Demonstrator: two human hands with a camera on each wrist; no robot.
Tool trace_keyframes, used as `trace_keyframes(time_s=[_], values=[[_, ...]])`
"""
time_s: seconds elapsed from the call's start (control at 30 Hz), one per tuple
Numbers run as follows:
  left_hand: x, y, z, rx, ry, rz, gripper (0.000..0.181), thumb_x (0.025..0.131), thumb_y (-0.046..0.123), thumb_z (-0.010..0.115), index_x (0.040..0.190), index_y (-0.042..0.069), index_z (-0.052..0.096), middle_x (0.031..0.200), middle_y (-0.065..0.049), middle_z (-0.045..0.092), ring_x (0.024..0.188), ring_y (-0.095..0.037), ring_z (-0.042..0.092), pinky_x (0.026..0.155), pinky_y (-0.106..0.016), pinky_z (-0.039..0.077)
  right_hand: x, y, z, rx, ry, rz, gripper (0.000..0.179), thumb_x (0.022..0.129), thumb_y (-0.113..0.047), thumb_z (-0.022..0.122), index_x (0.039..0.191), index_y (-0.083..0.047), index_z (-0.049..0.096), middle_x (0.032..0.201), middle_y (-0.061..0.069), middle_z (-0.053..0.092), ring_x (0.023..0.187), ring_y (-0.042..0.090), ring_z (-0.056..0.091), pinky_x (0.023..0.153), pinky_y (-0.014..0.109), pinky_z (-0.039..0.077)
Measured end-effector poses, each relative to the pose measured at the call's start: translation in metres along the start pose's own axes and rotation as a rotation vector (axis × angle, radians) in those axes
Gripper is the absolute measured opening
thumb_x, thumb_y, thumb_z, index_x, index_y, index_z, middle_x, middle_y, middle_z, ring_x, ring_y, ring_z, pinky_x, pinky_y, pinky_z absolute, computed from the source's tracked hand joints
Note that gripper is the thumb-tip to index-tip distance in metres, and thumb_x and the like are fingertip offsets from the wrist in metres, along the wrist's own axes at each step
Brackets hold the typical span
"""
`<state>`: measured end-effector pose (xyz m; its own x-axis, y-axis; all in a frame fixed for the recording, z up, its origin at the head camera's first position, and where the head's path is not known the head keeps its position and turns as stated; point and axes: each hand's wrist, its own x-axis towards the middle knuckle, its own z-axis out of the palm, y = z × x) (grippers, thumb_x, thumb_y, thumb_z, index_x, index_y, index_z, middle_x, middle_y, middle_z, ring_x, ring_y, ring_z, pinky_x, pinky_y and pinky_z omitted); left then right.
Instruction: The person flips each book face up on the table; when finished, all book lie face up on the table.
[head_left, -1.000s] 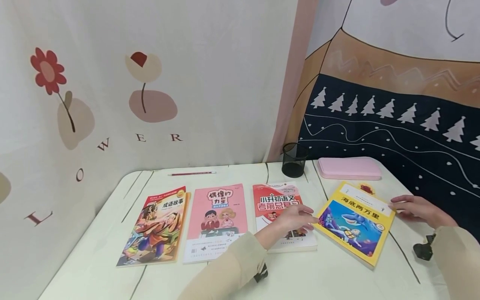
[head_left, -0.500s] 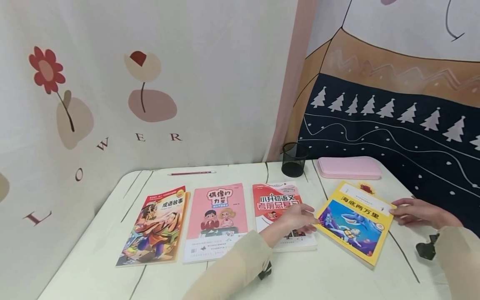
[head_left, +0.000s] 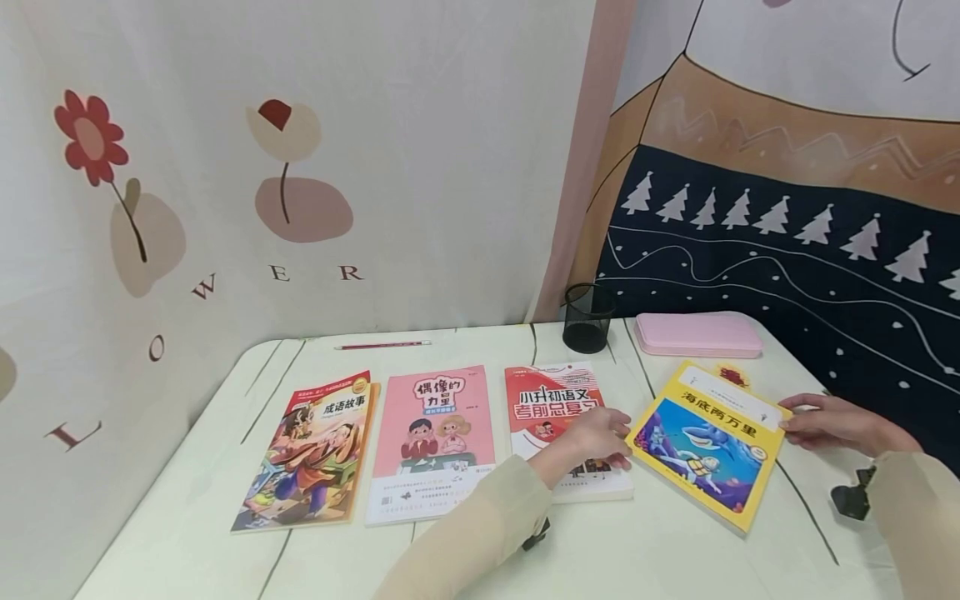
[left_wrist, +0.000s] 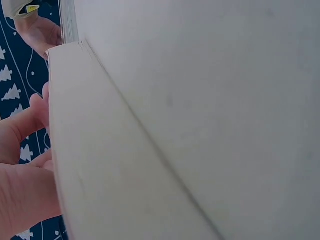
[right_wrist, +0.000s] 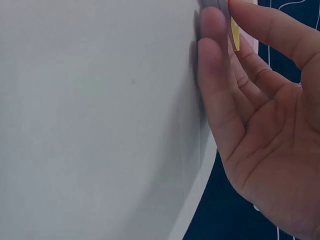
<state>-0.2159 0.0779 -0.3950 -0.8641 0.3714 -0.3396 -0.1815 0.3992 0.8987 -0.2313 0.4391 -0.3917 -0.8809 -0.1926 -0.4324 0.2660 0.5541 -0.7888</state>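
Observation:
A yellow-covered paperback book [head_left: 701, 454] with a shark and diver picture lies slanted on the right of the table. My left hand [head_left: 588, 437] reaches over a red-and-white book [head_left: 551, 400] and grips the yellow book's left edge with curled fingers. At the opposite edge, my right hand [head_left: 836, 423] pinches the yellow book between thumb and fingers; the right wrist view shows its page edge between them. In the left wrist view, the red-and-white book's page block [left_wrist: 100, 150] hides the left fingertips.
Left of these lie a pink book [head_left: 438, 425] and an orange-red storybook [head_left: 315, 458]. Along the back of the table [head_left: 180, 500] are a pencil [head_left: 382, 345], a black mesh pen cup [head_left: 587, 321] and a pink pencil case [head_left: 697, 335]. Patterned curtains hang behind.
The right-hand fingers have closed in on the yellow book's upper right edge. The left hand and the book have shifted only very slightly.

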Motion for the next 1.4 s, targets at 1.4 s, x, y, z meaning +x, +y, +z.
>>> trace_keyframes(time_s=[1.4], values=[[-0.025,-0.009,0.006,0.028,-0.198,0.076,0.022,0.08,0.007,0.063,0.102,0.003,0.062,0.078,0.002,0.06,0.058,-0.016,0.06,0.053,-0.025,0.048,0.074,-0.05,0.033,-0.161,0.133,-0.072,0.054,0.081,-0.006,0.051,0.127,0.012,0.029,0.106,0.026,0.043,0.08,0.026,0.052,0.071,0.032,0.049]])
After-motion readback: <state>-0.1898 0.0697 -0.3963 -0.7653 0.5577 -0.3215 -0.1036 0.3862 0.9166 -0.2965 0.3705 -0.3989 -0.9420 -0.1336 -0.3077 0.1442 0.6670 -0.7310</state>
